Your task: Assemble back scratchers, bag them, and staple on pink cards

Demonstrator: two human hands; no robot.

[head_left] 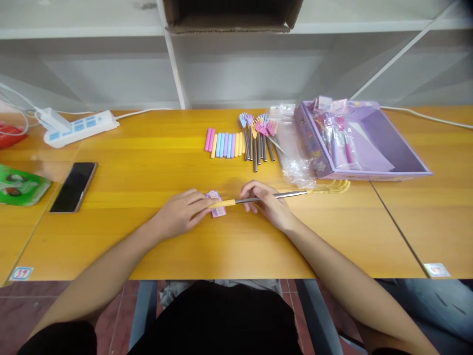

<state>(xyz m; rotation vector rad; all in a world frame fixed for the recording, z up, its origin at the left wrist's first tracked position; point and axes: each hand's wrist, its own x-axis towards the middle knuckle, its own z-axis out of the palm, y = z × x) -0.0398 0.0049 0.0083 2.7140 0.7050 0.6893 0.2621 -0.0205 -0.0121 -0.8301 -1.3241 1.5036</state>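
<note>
My left hand (183,213) pinches the yellow grip end of a telescopic back scratcher (291,194), with a small pink card (217,203) under its fingers. Further along, my right hand (268,203) is closed round the metal shaft. The shaft is stretched out to the right and ends in a yellow claw head (334,187) lying on the orange table (148,162).
A row of pastel grips (224,144) and several collapsed scratchers (257,138) lie behind my hands. Clear plastic bags (293,148) and a purple display box (369,143) stand at the right. A phone (74,186), power strip (79,127) and green packet (18,185) are at the left.
</note>
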